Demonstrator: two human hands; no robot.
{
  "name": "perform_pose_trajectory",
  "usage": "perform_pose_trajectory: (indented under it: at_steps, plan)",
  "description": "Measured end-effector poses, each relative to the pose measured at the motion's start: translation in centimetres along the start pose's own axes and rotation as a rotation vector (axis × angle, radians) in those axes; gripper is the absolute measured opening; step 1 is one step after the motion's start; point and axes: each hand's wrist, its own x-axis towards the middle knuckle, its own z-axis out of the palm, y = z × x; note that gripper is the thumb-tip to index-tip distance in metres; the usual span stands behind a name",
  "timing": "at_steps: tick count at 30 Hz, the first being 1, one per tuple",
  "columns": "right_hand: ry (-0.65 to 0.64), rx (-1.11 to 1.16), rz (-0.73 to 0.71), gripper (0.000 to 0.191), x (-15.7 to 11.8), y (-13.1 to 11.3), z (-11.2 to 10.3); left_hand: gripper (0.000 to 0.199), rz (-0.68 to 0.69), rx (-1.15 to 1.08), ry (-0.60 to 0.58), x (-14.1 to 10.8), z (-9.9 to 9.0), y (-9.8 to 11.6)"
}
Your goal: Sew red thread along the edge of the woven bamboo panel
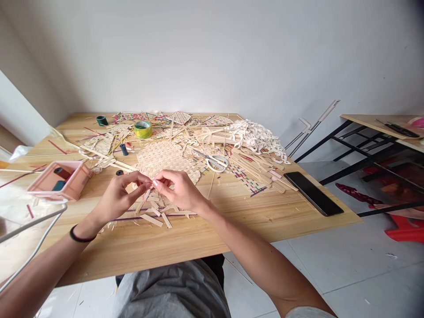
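My left hand [124,194] and my right hand [177,189] meet over the middle of the table, thumb and forefinger pinched on each. Whatever lies between the fingertips is too small to make out. Behind them a woven mat of pale strips [165,157] lies flat. Short cut strips [154,216] are scattered beneath my hands. White-handled scissors [215,162] rest just beyond my right hand, on the mat's right side. A dark thread spool [119,173] sits close behind my left hand, and another spool [123,149] stands farther back.
A pink basket [77,181] with spools stands at the left, near a white cable [36,247]. Yellow-green tape [142,129] and a green roll [102,120] are at the back. White curled strips [256,137] and flat sticks [258,170] are heaped right, near a black phone [313,193].
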Motion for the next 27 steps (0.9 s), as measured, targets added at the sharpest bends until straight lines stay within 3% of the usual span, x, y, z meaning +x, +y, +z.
perform_pose_trajectory:
  at_steps: [27]
  plan:
    - [0.048, 0.024, -0.022, 0.005, 0.15, 0.33, 0.17, 0.022, -0.033, 0.017, -0.011, -0.06, 0.01, -0.04]
